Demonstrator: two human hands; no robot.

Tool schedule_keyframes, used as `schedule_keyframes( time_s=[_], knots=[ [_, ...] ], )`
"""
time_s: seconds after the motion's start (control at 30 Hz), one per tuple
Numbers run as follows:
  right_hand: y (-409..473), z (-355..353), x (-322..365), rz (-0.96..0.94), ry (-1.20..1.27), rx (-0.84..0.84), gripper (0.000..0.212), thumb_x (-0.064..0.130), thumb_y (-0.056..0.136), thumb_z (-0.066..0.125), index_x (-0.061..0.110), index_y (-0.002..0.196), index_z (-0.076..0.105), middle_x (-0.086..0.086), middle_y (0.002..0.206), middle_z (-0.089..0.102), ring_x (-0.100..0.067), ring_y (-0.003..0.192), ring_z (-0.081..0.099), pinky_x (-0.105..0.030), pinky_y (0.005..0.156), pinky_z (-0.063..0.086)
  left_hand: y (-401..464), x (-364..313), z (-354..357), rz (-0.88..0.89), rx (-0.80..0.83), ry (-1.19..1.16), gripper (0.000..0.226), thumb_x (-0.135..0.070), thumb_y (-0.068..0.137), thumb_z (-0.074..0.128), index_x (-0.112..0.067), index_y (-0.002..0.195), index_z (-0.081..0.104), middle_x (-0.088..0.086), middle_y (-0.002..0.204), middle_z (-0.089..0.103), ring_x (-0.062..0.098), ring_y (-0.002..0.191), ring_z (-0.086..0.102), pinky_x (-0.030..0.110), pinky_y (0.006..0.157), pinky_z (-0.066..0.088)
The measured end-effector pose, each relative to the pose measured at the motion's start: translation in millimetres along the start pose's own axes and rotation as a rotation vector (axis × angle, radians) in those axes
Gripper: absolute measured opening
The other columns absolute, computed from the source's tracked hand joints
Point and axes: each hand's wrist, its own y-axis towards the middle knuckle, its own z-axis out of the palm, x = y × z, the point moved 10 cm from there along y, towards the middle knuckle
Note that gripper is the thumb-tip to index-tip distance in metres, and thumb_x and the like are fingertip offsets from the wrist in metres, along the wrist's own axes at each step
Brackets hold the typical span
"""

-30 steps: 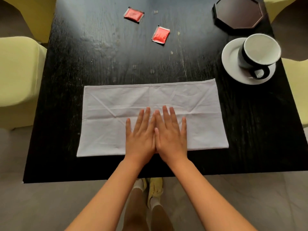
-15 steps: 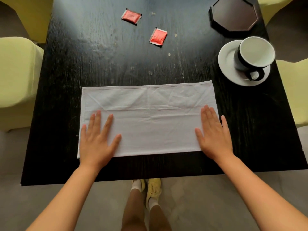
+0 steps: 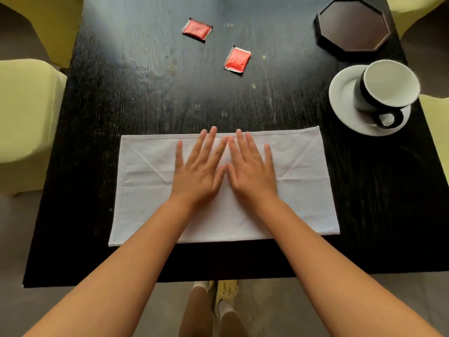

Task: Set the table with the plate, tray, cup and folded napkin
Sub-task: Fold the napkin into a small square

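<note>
White napkin (image 3: 291,181) flat at lower centre of black counter (image 3: 121,98), my left hand (image 3: 198,173) and right hand (image 3: 252,173) back together mid-cloth from its ends, fingers straight, pressing, cup (image 3: 386,86) on plate (image 3: 345,103) upper right.

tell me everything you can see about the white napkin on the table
The napkin is white cloth with a hemmed edge, lying flat as a wide rectangle on the black table, near its front edge. It looks folded once and shows faint creases. The left hand and right hand press flat on its middle, side by side, fingertips reaching its far edge. Nothing else touches it.
</note>
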Motion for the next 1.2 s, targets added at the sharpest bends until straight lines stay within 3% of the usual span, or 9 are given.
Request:
schedule_keyframes(
  time_s=[0.17, 0.33, 0.53, 0.6, 0.67, 0.8, 0.93, 1.1, 1.2],
  knots=[
    [8.9, -0.9, -25.3, -0.039, -0.020, -0.021, 0.061, 0.037, 0.094, 0.033, 0.020, 0.148, 0.009, 0.003, 0.159, 0.005, -0.011, 0.145, 0.003, -0.042, 0.116, -0.002, 11.1, 30.2, 14.0, 0.008, 0.056, 0.014, 0.065, -0.057, 0.086, 0.017, -0.032, 0.146, 0.020, 0.004, 0.158, 0.012, 0.020, 0.145, 0.011, 0.044, 0.114, 0.009],
    [4.4, -19.7, -110.9, 0.132, -0.056, -0.061, 0.064, 0.038, 0.094, 0.028, 0.015, 0.148, 0.005, -0.001, 0.159, 0.003, -0.013, 0.146, 0.001, -0.043, 0.116, -0.002, -20.1, 117.0, -0.4, -0.234, 0.014, -0.025, 0.070, -0.055, 0.083, 0.019, -0.026, 0.147, 0.020, 0.006, 0.158, 0.012, 0.022, 0.145, 0.010, 0.050, 0.113, 0.012],
    [1.9, -31.0, -144.2, 0.187, -0.113, -0.038, 0.069, 0.047, 0.090, 0.020, 0.012, 0.148, 0.004, -0.003, 0.159, 0.001, -0.015, 0.146, -0.001, -0.049, 0.116, -0.003, -44.7, 155.5, -6.6, -0.398, 0.040, 0.010, 0.073, -0.051, 0.086, 0.016, -0.017, 0.149, 0.007, 0.000, 0.159, 0.001, 0.014, 0.146, 0.001, 0.052, 0.115, -0.003],
    [-9.3, -42.5, -143.4, 0.249, -0.058, -0.097, 0.066, 0.045, 0.094, 0.029, 0.013, 0.148, 0.008, -0.007, 0.159, 0.006, -0.019, 0.146, 0.003, -0.051, 0.115, 0.000, -45.4, 148.6, -14.4, -0.457, -0.002, 0.000, 0.074, -0.052, 0.086, 0.014, -0.014, 0.149, 0.007, 0.001, 0.159, 0.000, 0.014, 0.146, -0.002, 0.055, 0.114, -0.006],
    [-37.8, -61.9, -146.4, 0.354, 0.026, -0.231, 0.061, 0.039, 0.093, 0.039, 0.012, 0.145, 0.022, -0.014, 0.153, 0.025, -0.028, 0.141, 0.021, -0.053, 0.111, 0.016, -43.1, 121.5, -26.0, -0.430, -0.090, -0.033, 0.073, -0.053, 0.087, 0.015, -0.015, 0.149, 0.009, 0.004, 0.159, 0.001, 0.016, 0.146, -0.001, 0.056, 0.111, -0.008],
    [-113.7, -72.8, -152.7, 0.534, 0.154, -0.327, 0.045, 0.031, 0.088, 0.054, 0.011, 0.127, 0.046, -0.017, 0.119, 0.051, -0.034, 0.106, 0.048, -0.046, 0.083, 0.043, -26.9, 7.6, -22.4, -0.109, -0.130, -0.097, 0.067, -0.051, 0.089, 0.027, -0.021, 0.148, 0.016, 0.001, 0.155, 0.005, 0.017, 0.144, 0.009, 0.051, 0.112, -0.003],
    [-156.7, -48.2, -166.7, 0.737, 0.379, -0.208, 0.036, 0.036, 0.090, 0.051, 0.011, 0.116, 0.052, -0.006, 0.097, 0.056, -0.013, 0.077, 0.046, -0.023, 0.056, 0.033, -17.5, -51.8, 12.3, -0.048, 0.020, -0.069, 0.066, -0.053, 0.088, 0.018, -0.025, 0.147, 0.015, 0.000, 0.157, 0.007, 0.021, 0.145, 0.007, 0.052, 0.114, -0.001],
    [-163.2, -39.9, -176.1, 0.839, 0.448, -0.154, 0.026, 0.037, 0.089, 0.054, 0.013, 0.098, 0.059, -0.003, 0.081, 0.060, -0.017, 0.074, 0.053, -0.025, 0.053, 0.033, -17.6, -44.6, 26.1, -0.111, 0.054, -0.060, 0.068, -0.053, 0.084, 0.010, -0.028, 0.148, 0.010, -0.001, 0.158, 0.005, 0.013, 0.142, -0.007, 0.049, 0.114, -0.004],
    [-168.6, -31.7, -183.4, 0.905, 0.617, -0.107, 0.019, 0.032, 0.087, 0.057, 0.015, 0.085, 0.063, 0.002, 0.077, 0.060, -0.010, 0.068, 0.052, -0.021, 0.051, 0.033, -18.3, -46.6, 25.0, -0.116, 0.065, -0.062, 0.069, -0.053, 0.083, 0.007, -0.030, 0.148, 0.006, -0.003, 0.158, 0.000, 0.010, 0.141, -0.011, 0.048, 0.114, -0.005]
  ],
)
